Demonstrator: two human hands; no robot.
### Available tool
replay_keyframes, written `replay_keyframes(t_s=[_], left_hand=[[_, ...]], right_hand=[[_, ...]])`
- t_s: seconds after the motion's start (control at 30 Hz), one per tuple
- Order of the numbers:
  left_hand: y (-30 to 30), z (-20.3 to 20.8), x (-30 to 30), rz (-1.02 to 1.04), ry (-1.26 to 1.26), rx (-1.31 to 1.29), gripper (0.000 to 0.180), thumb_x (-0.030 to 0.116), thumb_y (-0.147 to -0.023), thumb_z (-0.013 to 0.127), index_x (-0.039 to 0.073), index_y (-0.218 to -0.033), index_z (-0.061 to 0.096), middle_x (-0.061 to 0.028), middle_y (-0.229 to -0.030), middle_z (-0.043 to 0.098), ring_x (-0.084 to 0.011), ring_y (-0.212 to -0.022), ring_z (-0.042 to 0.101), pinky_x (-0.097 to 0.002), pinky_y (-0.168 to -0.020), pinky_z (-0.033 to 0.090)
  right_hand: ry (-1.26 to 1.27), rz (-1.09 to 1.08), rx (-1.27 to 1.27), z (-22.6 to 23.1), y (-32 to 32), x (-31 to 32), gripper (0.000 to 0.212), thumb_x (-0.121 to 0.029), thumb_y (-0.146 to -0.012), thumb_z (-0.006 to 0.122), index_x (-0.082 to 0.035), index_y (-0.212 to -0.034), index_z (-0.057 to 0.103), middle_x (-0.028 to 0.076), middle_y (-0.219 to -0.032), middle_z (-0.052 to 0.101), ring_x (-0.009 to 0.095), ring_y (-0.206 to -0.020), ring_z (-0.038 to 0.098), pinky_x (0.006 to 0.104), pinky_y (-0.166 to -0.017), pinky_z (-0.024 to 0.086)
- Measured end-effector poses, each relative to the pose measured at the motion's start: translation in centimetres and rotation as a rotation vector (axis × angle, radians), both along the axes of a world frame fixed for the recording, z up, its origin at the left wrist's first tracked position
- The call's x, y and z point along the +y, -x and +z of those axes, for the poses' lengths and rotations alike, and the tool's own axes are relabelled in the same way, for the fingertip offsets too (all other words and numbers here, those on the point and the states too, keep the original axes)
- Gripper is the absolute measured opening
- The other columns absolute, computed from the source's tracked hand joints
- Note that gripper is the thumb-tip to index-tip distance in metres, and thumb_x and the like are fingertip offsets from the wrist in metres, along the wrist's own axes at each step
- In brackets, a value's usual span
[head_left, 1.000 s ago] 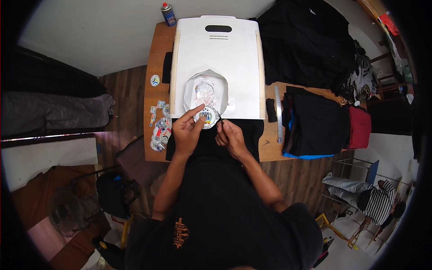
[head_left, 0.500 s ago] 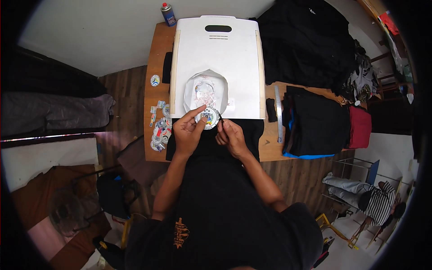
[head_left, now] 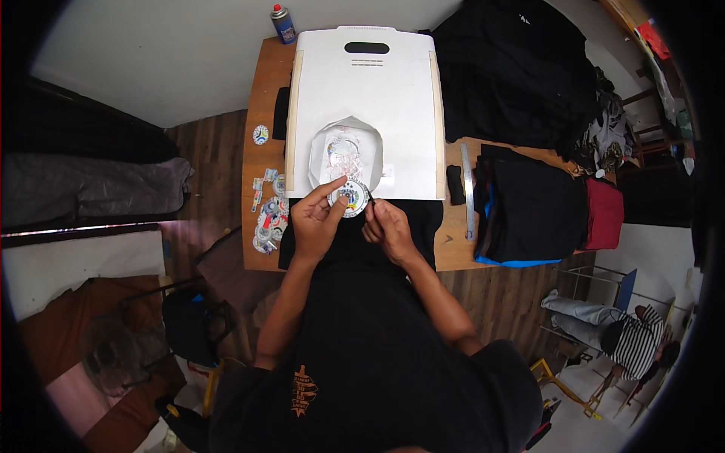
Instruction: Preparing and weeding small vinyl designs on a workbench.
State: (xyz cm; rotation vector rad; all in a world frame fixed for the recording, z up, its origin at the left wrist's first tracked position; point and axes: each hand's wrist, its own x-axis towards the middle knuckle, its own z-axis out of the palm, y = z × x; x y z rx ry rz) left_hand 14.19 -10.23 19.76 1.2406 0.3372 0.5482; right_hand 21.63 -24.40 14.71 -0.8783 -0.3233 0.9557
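My left hand [head_left: 316, 221] pinches a round printed decal [head_left: 350, 198], white with a dark ring of lettering and a coloured emblem in the middle. At the decal's right edge my right hand [head_left: 389, 229] is closed on a thin dark tool [head_left: 371, 198]; its tip meets the rim, and most of it is hidden by the fingers. Just beyond both hands lies a white many-sided paper tray [head_left: 320, 151] with printed scraps inside. It rests on a large white panel [head_left: 365, 94] with a dark slot near its far end.
Left of the panel, loose round decals [head_left: 270, 224] lie on the wooden table [head_left: 263, 90]. A spray can [head_left: 282, 25] stands behind. To the right are a metal ruler [head_left: 469, 192], folded dark garments [head_left: 532, 196] and a black cloth heap [head_left: 513, 68]. Someone in stripes [head_left: 636, 341] is at lower right.
The decal has turned slightly between my fingers, and my right hand has barely shifted. Other things on the table stay where they were.
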Motion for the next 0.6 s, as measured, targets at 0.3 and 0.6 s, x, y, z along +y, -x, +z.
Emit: replay_keyframes(t_s=[0.3, 0.6], left_hand=[[-0.1, 0.1, 0.0, -0.003, -0.001, 0.0, 0.036, -0.007, -0.092, 0.059, -0.011, -0.128, 0.056, -0.0136, -0.111, 0.066, -0.0097, -0.095, 0.062, -0.0201, -0.081, 0.05], [0.0, -1.0, 0.4, 0.028, -0.015, 0.017, 0.031, -0.009, -0.092, 0.059, -0.011, -0.123, 0.059, -0.013, -0.111, 0.065, -0.0115, -0.096, 0.064, -0.0206, -0.081, 0.05]], right_hand=[[-0.007, -0.011, -0.009, -0.3, -0.2, 0.1, 0.037, -0.036, -0.107, 0.04, -0.005, -0.088, 0.049, -0.005, -0.055, 0.029, 0.007, -0.045, 0.024, 0.025, -0.047, 0.024], [0.002, -0.026, 0.016, -0.5, -0.2, -0.1, 0.036, -0.037, -0.107, 0.04, -0.005, -0.091, 0.049, -0.005, -0.055, 0.029, 0.006, -0.045, 0.024, 0.0247, -0.047, 0.024]])
